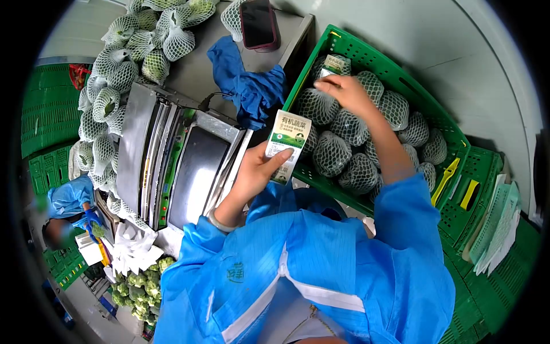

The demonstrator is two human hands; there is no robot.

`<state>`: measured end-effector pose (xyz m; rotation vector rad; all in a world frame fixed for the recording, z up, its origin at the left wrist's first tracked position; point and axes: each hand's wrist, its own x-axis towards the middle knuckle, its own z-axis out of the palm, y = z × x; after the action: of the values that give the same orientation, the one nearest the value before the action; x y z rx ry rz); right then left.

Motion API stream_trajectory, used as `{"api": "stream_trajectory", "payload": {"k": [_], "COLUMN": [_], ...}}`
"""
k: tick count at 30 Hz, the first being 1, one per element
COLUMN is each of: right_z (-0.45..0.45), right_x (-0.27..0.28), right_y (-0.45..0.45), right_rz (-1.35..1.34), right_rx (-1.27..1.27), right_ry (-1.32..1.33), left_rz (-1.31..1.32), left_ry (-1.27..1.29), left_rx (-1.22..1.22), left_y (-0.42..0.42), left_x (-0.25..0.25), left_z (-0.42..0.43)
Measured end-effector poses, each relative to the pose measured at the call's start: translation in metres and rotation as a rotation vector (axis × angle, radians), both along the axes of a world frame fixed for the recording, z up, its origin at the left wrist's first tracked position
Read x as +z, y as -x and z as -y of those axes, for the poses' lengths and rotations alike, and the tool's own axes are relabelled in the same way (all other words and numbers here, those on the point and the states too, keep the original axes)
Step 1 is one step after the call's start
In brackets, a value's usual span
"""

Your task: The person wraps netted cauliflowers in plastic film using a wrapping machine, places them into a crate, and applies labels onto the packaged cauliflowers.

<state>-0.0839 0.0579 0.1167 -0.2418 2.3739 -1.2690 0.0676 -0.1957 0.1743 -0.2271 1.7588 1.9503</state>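
Observation:
My left hand (256, 170) holds a stack of printed cards (288, 137) with a green band, its thumb lying across the front. Over the green crate (389, 60), my right hand (348, 94) reaches in with bent fingers slightly apart and nothing visible between them. Just beyond its fingertips, a similar card (334, 64) rests on a vegetable in white foam netting at the crate's far left corner. Several more netted dark green vegetables (332, 153) fill the crate around and below my right hand.
A wrapping machine (195, 166) stands at left, beside a pile of netted vegetables (123, 74). A blue cloth (249, 86) and a phone (258, 24) lie on the metal table. A co-worker in blue (70, 198) is at far left. Green crates (470, 195) stand at right.

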Motion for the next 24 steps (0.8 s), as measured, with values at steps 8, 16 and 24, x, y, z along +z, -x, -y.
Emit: {"api": "stream_trajectory", "payload": {"k": [8,16,24], "right_z": [0.036,0.044,0.05], "right_x": [0.048,0.049,0.053], "right_y": [-0.139,-0.144,-0.148], "right_rz": [-0.376,0.115,-0.278], "right_rx": [0.006,-0.152,-0.046], "right_ry": [0.183,0.584,0.325], "left_rz": [-0.168,-0.124,-0.144], "left_ry": [-0.002,0.021,0.178], "left_rx": [0.191,0.171,0.247], "left_y": [-0.004,-0.029,-0.045], "left_x": [0.0,-0.014,-0.032], "left_z": [-0.035,-0.022,-0.006]}}
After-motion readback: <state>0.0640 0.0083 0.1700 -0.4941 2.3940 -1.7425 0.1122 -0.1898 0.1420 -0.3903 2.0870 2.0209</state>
